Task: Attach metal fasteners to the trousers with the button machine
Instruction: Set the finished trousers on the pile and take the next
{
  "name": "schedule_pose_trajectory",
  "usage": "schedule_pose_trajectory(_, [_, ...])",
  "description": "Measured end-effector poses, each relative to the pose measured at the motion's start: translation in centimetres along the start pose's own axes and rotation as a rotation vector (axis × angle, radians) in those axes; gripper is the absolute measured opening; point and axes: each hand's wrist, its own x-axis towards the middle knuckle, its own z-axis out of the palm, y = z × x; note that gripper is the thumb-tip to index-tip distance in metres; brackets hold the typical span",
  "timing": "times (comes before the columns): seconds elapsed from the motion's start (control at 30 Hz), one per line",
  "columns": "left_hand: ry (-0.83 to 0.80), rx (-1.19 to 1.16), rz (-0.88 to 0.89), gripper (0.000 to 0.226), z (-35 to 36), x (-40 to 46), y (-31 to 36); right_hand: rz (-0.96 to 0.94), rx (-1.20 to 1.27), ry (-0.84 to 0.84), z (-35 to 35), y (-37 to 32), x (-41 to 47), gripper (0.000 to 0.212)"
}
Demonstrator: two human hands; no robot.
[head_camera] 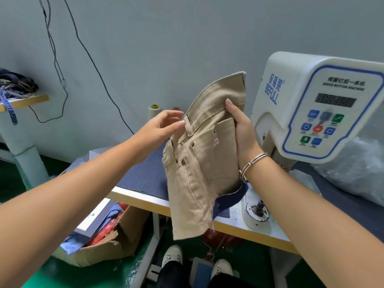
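Note:
A pair of beige trousers hangs in the air in front of the white button machine, with several small metal rivets showing at its pocket corners. My right hand grips the trousers at the waistband, thumb over the front and fingers hidden behind the cloth. My left hand reaches in from the left, fingers relaxed, fingertips at the belt loop near the waistband edge. Below the trousers, the machine's lower die stands bare on its round white base.
The worktable carries a blue cloth mat and a clear plastic bag at right. Two thread cones stand at the back. A torn cardboard box sits on the green floor; a foot pedal lies between my shoes.

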Motion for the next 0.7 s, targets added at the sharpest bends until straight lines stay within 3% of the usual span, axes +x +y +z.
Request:
schedule_pose_trajectory(0.1, [0.135,0.038,0.018,0.003,0.3,0.4,0.5,-0.022,-0.012,0.031,0.4,0.4,-0.4,0.032])
schedule_pose_trajectory(0.17, [0.2,0.027,0.033,0.015,-0.1,0.6,0.9,-0.065,0.008,0.094,0.6,0.9,-0.5,0.028])
schedule_pose_trajectory(0.27, [0.188,-0.117,0.061,0.022,-0.3,0.5,2.6,-0.124,-0.02,0.099,0.7,1.2,-1.2,0.026])
schedule_pose_trajectory(0.4, [0.054,-0.423,0.058,0.023,-1.7,0.8,7.1,-0.037,-0.073,0.014,0.2,3.3,-2.9,0.046])
schedule_pose_trajectory(0.57, [-0.152,-0.144,0.121,0.017,-3.3,2.2,11.7,0.059,-0.406,0.183,-0.7,4.3,-3.0,0.043])
schedule_pose_trajectory(0.7, [-0.289,0.051,0.099,0.035,-5.2,3.3,13.5,0.342,-0.894,0.083,-0.9,3.6,-2.4,0.051])
